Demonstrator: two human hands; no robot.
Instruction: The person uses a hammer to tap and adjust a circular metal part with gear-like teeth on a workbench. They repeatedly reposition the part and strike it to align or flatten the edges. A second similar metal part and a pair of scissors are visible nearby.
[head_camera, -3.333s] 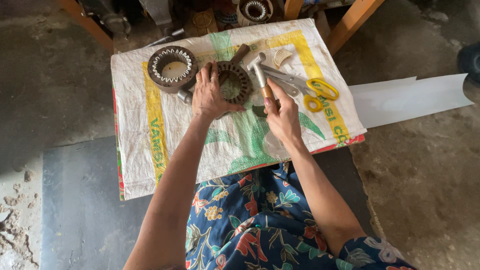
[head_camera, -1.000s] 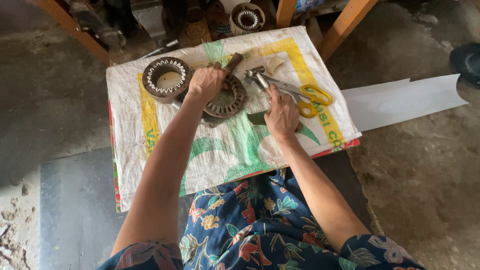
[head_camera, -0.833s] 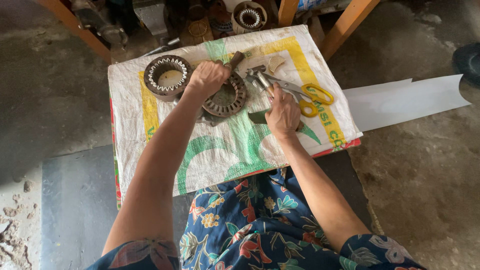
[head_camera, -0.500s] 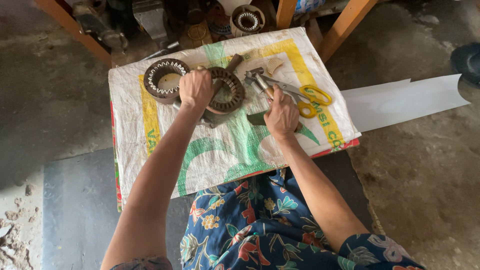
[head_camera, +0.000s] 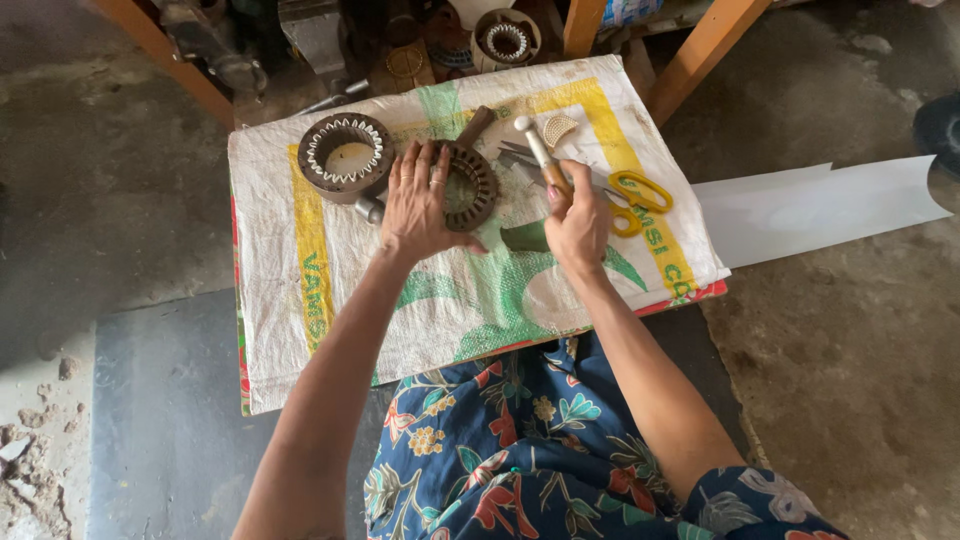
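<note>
Toothed metal ring (head_camera: 478, 185) sits upper centre of frame on a white woven sack (head_camera: 330, 290) printed in green and yellow, spread over a low board. Left hand (head_camera: 418, 200) lies flat over the ring's left half, fingers spread and extended, palm down, not curled round anything. Right hand (head_camera: 578, 222) just right of it, fingers closed around the brown handle of a small hammer (head_camera: 540, 152); metal head points toward the top of frame, tool roughly upright in the picture plane. Hands are apart, a dark green flat piece (head_camera: 527, 237) on the sack between them. Second ring (head_camera: 346, 157), thicker, with white inserts round its inner teeth, lies just left of the left hand, near the sack's upper left corner. Yellow-handled scissors (head_camera: 632, 200) right of the right hand, blades running under the hammer area. Small tan fan-shaped piece (head_camera: 559, 128) beside the hammer head. Brown wooden handle (head_camera: 474, 125) sticks out above the toothed ring. White sheet strip (head_camera: 820, 205) runs off toward the right edge. Blue floral fabric (head_camera: 520, 450) fills bottom centre. Concrete floor (head_camera: 100, 200) all round.
</note>
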